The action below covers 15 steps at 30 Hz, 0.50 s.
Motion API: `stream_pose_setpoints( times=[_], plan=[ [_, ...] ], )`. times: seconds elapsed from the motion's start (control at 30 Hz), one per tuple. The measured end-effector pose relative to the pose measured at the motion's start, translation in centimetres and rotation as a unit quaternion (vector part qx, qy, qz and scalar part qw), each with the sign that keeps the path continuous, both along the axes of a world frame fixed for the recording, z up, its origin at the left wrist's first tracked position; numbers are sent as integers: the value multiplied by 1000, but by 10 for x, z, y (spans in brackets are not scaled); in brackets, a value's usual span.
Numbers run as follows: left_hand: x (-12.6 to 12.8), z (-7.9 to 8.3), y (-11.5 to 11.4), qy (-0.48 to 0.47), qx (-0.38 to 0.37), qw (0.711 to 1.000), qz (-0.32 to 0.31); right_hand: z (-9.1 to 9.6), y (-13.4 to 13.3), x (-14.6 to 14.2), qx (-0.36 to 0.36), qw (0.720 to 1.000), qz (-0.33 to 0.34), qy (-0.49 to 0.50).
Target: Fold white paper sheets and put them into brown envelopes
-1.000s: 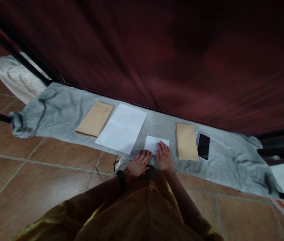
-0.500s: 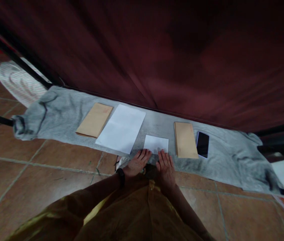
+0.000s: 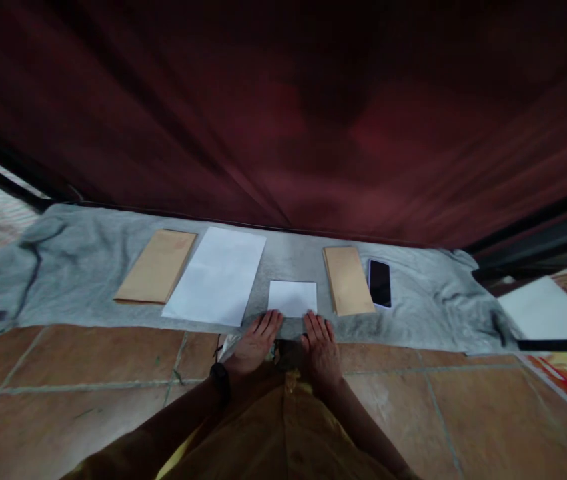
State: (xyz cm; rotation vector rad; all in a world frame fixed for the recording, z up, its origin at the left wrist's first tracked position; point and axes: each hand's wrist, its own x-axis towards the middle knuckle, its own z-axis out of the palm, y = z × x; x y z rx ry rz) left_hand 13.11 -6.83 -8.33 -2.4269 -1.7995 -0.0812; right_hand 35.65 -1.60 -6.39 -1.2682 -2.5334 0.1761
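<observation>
A small white paper point(image 3: 292, 298) lies midway along a grey cloth point(image 3: 88, 267), by its front edge. The left hand point(image 3: 252, 344) and right hand point(image 3: 319, 343) lie flat, fingers spread, holding nothing, fingertips at the paper's near corners. Uneven pressing could slide the paper askew or bunch the cloth.

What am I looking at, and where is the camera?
No machine here: a person's two bare hands, filmed by a camera on their head that looks forward and down. The left hand and right hand lie flat and open, fingertips at the near edge of a small white paper. It lies on a grey cloth spread over a tiled floor. To its left lie a large white sheet and a brown envelope; to its right, a second brown envelope and a black phone. Neither hand holds anything.
</observation>
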Motion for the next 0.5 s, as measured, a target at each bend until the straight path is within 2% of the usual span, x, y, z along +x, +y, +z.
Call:
stream_pose_setpoints(
  times=[0.13, 0.27, 0.4, 0.5],
  plan=[
    [-4, 3, 0, -40, -8, 999, -11, -3, 0, 4, -3, 1000, -9, 0],
    [1, 19, 3, -89, -10, 996, 12, -3, -1, 3, 1, 1000, -13, 14],
    [16, 31, 22, -104, 8, 994, 27, -2, -1, 1, 7, 1000, -15, 24],
    [30, 31, 44, -112, 20, 993, 22, -3, -1, 1, 10, 999, -17, 30]
  ],
)
